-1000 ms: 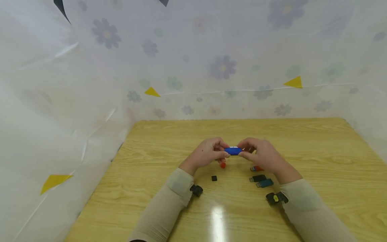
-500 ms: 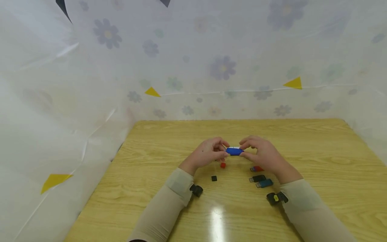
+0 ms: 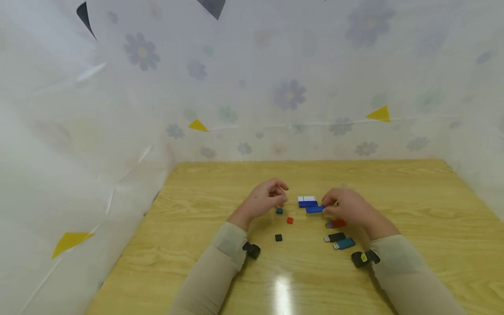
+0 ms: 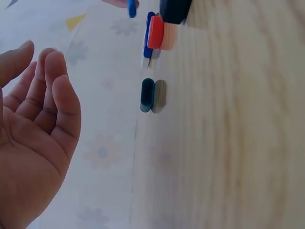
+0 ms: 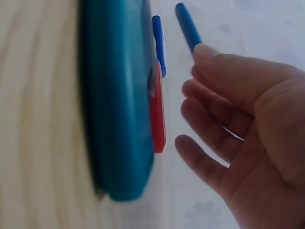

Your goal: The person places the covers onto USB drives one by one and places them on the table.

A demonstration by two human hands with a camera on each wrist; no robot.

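Note:
My right hand [image 3: 344, 206] pinches one end of a blue USB stick [image 3: 314, 210] between thumb and fingers; no metal plug shows on it. In the right wrist view the stick [image 5: 188, 26] points up and away from the thumb. Just behind it on the table lies a white-and-blue piece [image 3: 307, 201]. My left hand [image 3: 264, 197] holds nothing, fingers loosely bent. Near its fingertips is a small teal cap [image 3: 279, 211], whose hollow opening shows in the left wrist view. A red cap [image 3: 290, 220] and a black cap [image 3: 278, 237] lie closer to me.
Below my right hand, a red USB stick [image 3: 336, 224], a black one [image 3: 336, 237] and a teal one [image 3: 344, 243] lie with metal plugs pointing left. Patterned sheeting [image 3: 244, 96] stands behind the wooden table [image 3: 220, 280]. Each wrist wears a black strap [image 3: 252, 250].
The left hand has let go of the blue stick and drawn left. The right hand has moved it slightly right and nearer, uncovering the white-and-blue piece and the teal cap.

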